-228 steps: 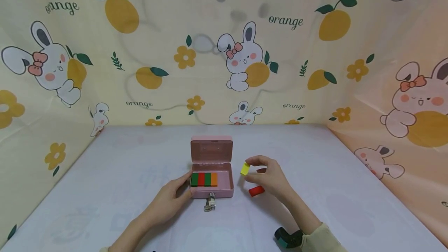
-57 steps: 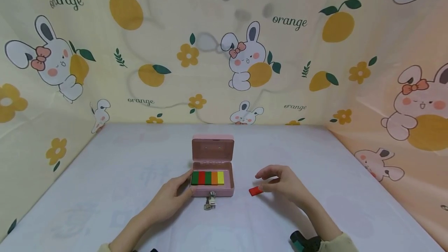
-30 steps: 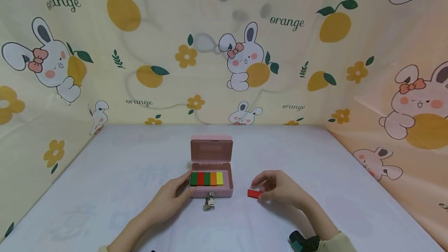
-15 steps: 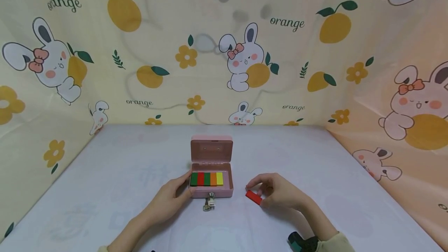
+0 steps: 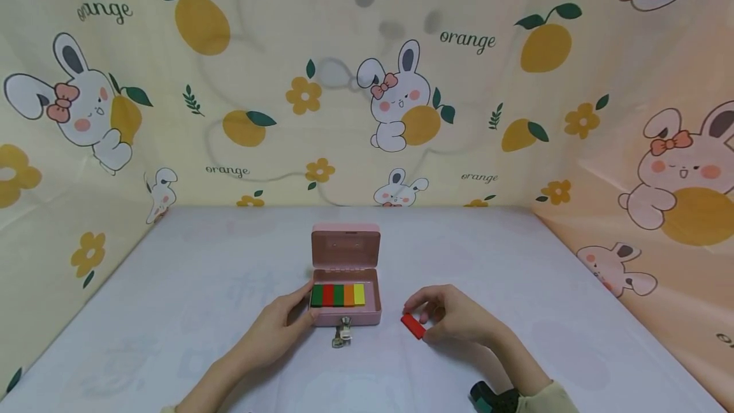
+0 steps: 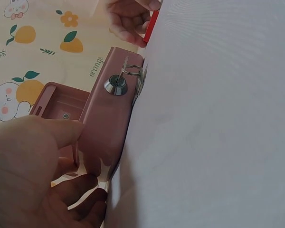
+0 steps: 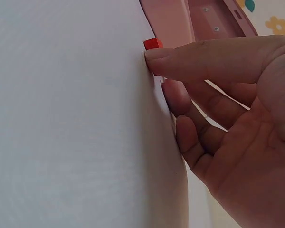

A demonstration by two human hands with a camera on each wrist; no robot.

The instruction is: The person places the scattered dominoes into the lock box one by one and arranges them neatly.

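Note:
A pink metal box stands on the table with its lid raised. Inside, a row of blocks, green, red, green, orange and yellow, lies against the left wall. At the box's left end, my left hand grips the side, thumb at the front. A red block lies slantwise on the table to the right of the box. My right hand pinches it by its two ends between thumb and index finger. In the right wrist view, the thumb covers most of the red block.
A lock with keys on a ring sticks out of the box's front. The white tabletop meets a printed cloth backdrop behind and at both sides. A black strap device is on the right wrist.
The yellow block has gone from my right hand into the box, at the row's right end. My right hand then reached the red block and turned it on the table. My left hand stayed on the box.

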